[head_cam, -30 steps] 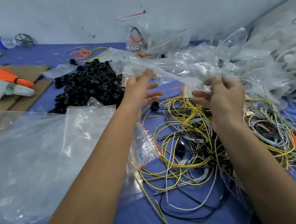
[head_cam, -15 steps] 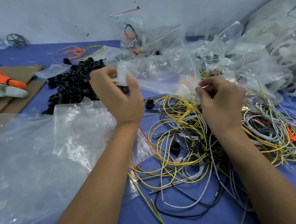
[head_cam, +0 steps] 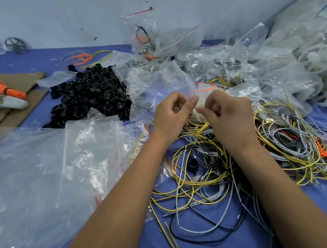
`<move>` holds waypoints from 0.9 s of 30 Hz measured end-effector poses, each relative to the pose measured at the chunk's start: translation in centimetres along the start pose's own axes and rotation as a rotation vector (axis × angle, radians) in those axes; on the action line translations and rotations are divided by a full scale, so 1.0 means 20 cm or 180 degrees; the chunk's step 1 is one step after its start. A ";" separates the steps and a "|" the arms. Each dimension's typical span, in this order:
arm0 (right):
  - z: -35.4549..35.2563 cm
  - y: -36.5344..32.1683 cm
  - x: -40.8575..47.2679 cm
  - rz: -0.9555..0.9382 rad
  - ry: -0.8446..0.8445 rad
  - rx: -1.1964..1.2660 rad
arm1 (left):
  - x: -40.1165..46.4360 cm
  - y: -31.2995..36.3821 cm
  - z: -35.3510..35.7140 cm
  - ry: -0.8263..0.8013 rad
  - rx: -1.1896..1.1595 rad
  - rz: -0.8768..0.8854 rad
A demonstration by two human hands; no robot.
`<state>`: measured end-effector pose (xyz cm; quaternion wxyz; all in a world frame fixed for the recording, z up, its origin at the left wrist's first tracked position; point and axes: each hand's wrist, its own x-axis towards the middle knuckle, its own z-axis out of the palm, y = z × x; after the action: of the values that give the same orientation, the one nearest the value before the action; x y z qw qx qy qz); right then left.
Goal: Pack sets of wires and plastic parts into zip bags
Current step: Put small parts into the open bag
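Observation:
A small clear zip bag [head_cam: 161, 87] with a red strip at its mouth hangs above the table's middle. My left hand [head_cam: 172, 112] pinches its near edge between thumb and fingers. My right hand [head_cam: 225, 116] pinches the same edge close beside it, fingertips almost meeting. Under both hands lies a tangle of yellow, grey and black wires [head_cam: 214, 166] on the blue table [head_cam: 208, 243]. A heap of black plastic rings [head_cam: 89, 93] sits to the left of the bag. What the bag holds cannot be made out.
Large clear plastic sheets [head_cam: 39, 173] cover the near left. A pile of zip bags [head_cam: 240, 61] fills the back right against the wall. An orange wire bundle [head_cam: 4, 89] and cardboard [head_cam: 15, 103] lie at the far left. More wires [head_cam: 302, 143] spread right.
Both hands have come together at the middle, from wide apart on the bag's edge to nearly touching. The bag now bulges upward and to the left.

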<state>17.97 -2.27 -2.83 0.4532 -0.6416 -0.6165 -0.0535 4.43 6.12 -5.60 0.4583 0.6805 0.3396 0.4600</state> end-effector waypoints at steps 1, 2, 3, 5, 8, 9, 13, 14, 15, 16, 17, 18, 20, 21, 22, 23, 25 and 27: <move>0.00 0.00 0.00 0.0003 -0.0005 0.0027 | 0.00 0.00 0.00 0.0028 -0.0010 0.0026; 0.00 0.00 0.00 0.0005 -0.0009 0.0055 | 0.00 0.00 0.00 0.0066 -0.0048 0.0037; 0.00 0.00 -0.01 -0.0003 -0.0007 0.0089 | 0.01 0.00 -0.01 0.0112 -0.0125 0.0033; 0.01 0.00 -0.01 -0.0011 0.0016 0.0219 | 0.01 0.00 -0.01 0.0172 -0.0295 0.0015; 0.01 -0.01 -0.01 0.0019 0.0100 0.0349 | 0.00 0.00 -0.02 0.0257 -0.0259 0.0063; 0.01 -0.01 -0.01 0.0037 0.0141 0.0331 | 0.00 0.00 -0.02 0.0253 -0.0214 0.0072; 0.01 0.00 -0.01 0.0103 0.0186 0.0144 | -0.01 0.05 -0.02 -0.0181 -0.0042 0.0078; 0.01 0.01 -0.01 0.0141 0.0189 0.0123 | -0.01 0.08 -0.03 -0.0255 -0.0027 0.0103; 0.01 0.01 -0.01 0.0184 0.0240 0.0101 | -0.01 0.11 -0.03 -0.0284 -0.0012 0.0140; 0.01 0.01 -0.01 0.0241 0.0336 0.0072 | -0.01 0.16 -0.04 -0.0298 0.0019 0.0199; 0.01 0.02 0.00 0.0325 0.0451 0.0035 | -0.01 0.21 -0.06 -0.0322 0.0073 0.0276; 0.00 0.03 0.00 0.0433 0.0563 -0.0001 | 0.00 0.26 -0.08 -0.0362 0.0140 0.0347; -0.01 0.02 0.01 0.0616 0.0690 -0.0036 | 0.00 0.37 -0.14 -0.0492 0.0288 0.0400; -0.01 0.02 0.01 0.0662 0.0680 0.0003 | 0.01 0.43 -0.17 -0.0601 0.0387 0.0390; -0.01 0.01 0.01 0.0675 0.0623 0.0093 | 0.01 0.49 -0.19 -0.0738 0.0509 0.0355; -0.01 -0.01 0.01 0.0657 0.0501 0.0275 | 0.00 0.56 -0.21 -0.0886 0.0627 0.0286; -0.01 -0.06 0.02 0.0632 0.0055 0.1057 | -0.01 0.70 -0.24 -0.1136 0.0815 0.0081; 0.00 -0.12 0.01 0.0511 -0.0495 0.1944 | -0.02 0.84 -0.27 -0.1294 0.1075 -0.0159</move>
<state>16.04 -2.45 -1.43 0.5791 -0.5247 -0.5842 0.2190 -0.02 1.56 10.87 0.4083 0.8171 0.3292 0.2391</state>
